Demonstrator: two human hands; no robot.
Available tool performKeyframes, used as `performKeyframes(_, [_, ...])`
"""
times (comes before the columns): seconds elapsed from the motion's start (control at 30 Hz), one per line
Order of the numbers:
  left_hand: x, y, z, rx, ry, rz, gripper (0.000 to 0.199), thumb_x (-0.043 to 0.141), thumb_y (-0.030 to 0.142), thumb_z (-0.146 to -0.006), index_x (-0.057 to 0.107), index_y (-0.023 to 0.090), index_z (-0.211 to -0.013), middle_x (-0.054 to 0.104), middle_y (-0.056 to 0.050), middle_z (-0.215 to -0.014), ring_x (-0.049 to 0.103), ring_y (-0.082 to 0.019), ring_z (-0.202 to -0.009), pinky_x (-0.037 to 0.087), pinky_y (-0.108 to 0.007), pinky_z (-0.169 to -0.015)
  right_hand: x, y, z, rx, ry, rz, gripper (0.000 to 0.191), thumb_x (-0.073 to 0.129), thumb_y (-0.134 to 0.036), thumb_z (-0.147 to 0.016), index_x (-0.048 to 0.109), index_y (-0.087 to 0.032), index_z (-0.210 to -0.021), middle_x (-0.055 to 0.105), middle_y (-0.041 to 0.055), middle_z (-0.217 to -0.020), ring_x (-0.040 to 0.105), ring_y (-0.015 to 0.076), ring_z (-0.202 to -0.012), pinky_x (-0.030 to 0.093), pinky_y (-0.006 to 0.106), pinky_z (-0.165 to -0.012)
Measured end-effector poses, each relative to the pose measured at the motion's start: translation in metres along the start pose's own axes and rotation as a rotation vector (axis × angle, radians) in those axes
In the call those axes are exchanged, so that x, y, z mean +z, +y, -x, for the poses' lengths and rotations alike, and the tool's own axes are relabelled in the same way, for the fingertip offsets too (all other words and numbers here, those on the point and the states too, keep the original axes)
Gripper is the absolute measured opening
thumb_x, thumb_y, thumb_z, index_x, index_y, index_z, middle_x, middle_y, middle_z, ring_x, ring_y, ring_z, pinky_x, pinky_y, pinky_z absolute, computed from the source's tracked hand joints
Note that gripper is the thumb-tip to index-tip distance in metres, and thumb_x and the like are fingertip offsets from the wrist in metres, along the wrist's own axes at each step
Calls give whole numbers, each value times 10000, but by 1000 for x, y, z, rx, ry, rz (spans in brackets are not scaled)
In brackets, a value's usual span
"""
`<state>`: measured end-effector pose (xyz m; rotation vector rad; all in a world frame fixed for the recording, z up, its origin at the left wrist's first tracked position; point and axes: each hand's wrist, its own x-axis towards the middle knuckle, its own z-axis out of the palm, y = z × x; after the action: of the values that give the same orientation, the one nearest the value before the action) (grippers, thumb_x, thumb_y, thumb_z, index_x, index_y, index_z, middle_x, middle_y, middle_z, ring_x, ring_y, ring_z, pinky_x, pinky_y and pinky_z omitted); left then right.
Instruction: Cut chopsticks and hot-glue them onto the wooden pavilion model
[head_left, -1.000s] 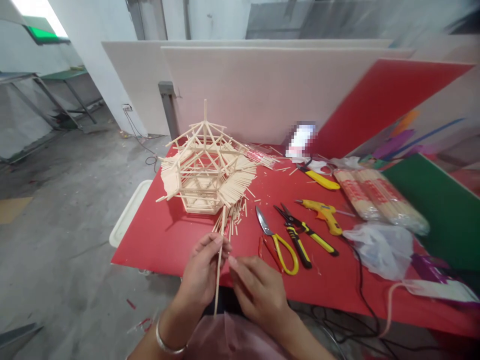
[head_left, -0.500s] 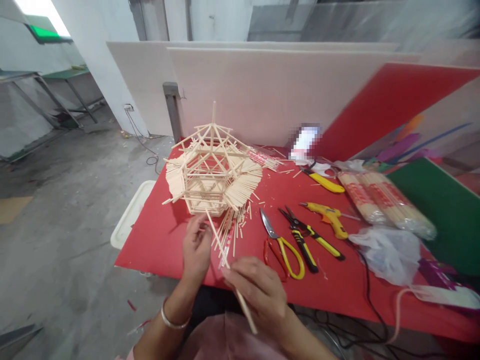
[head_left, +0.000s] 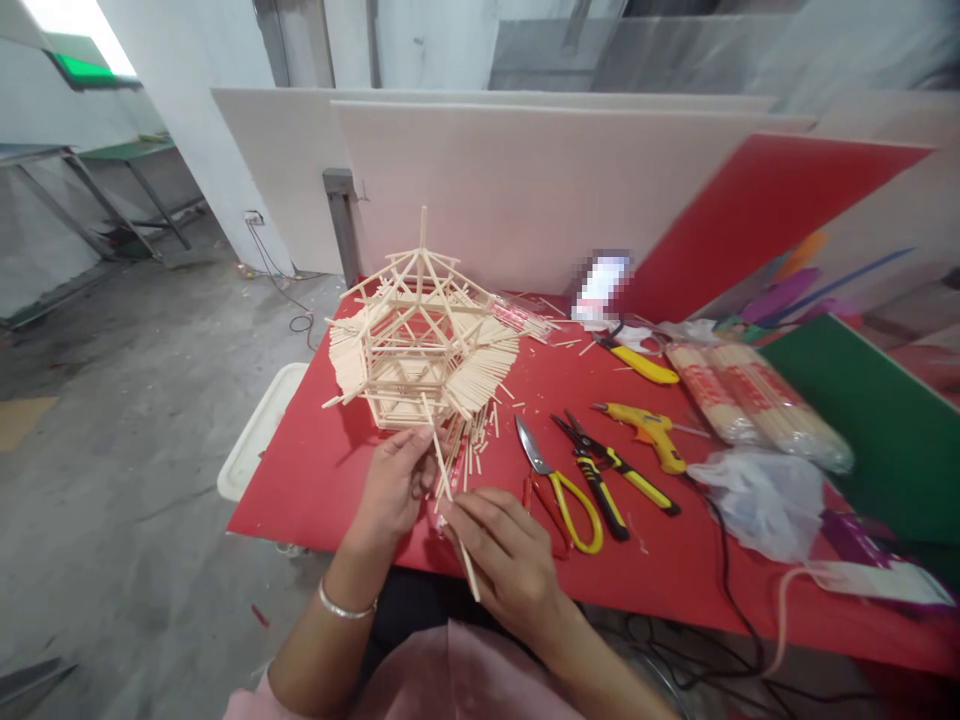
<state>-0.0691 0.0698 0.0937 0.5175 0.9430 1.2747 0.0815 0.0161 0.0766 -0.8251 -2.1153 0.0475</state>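
A thin, pale wooden stick [head_left: 442, 462] slants between my two hands. Its far end points at the base of a lantern-like frame [head_left: 424, 330] built from the same sticks. My left hand [head_left: 396, 480] pinches it near that far end, its other fingers curled. Lower down, my right hand [head_left: 506, 550] is closed around it, and the near end pokes out below the fingers. Loose sticks [head_left: 476, 445], some short, lie beside the frame's front right. Fans of closely set sticks [head_left: 487, 365] spread from its sides.
Scissors [head_left: 559, 490], black-and-yellow cutters [head_left: 611, 470] and a yellow glue gun [head_left: 649, 435] lie to the right on the red tabletop [head_left: 315, 490]. Beyond are yellow-handled pliers [head_left: 641, 362], wrapped stick bundles [head_left: 757, 400], a plastic bag [head_left: 765, 500] and a lit phone [head_left: 600, 285]. Cables hang at the front.
My left hand has gone from loosely open beside the stick to pinching it. The stick and my right hand have shifted forward, toward the frame. The view has turned slightly.
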Motion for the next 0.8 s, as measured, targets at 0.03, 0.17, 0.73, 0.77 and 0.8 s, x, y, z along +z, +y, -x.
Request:
performKeyframes(0.03, [1,1,-2,-6,10,11,329,800,426,-642,731,136,-779,673,-27,-624,365,-20,-369,165,-170,-353,3,0,-2,6,-5,9,469,590,-18,-826,593,-151,-1276,697,119,-1044,623,211,-1028,553,384,-908])
performKeyframes(0.17, [0,3,-11,-28,16,27,277,775,385,-662,734,139,-782,660,-13,-606,358,-22,-375,180,-183,-370,8,1,-10,3,15,35,393,600,-58,-838,627,-162,-1217,700,107,-1017,620,209,-993,561,385,-888])
performKeyframes(0.73, [0,3,-8,-146,30,89,272,750,366,-679,713,134,-815,631,13,-610,392,-21,-396,216,-160,-379,6,-1,-21,-28,8,16,392,598,-81,-860,618,-157,-1244,720,105,-994,640,205,-980,577,373,-868])
performKeyframes(0.77, [1,2,-8,-161,40,96,269,750,364,-678,711,134,-813,635,12,-607,395,-22,-396,226,-159,-380,5,0,-21,-29,10,15,389,602,-76,-854,622,-148,-1235,720,110,-991,640,206,-982,577,371,-868])
performKeyframes(0.8, [2,1,-7,-168,48,105,266,752,361,-677,711,133,-807,637,11,-602,399,-22,-396,235,-156,-381,5,0,-20,-30,11,12,392,603,-69,-848,624,-142,-1232,720,113,-991,640,207,-982,577,370,-869])
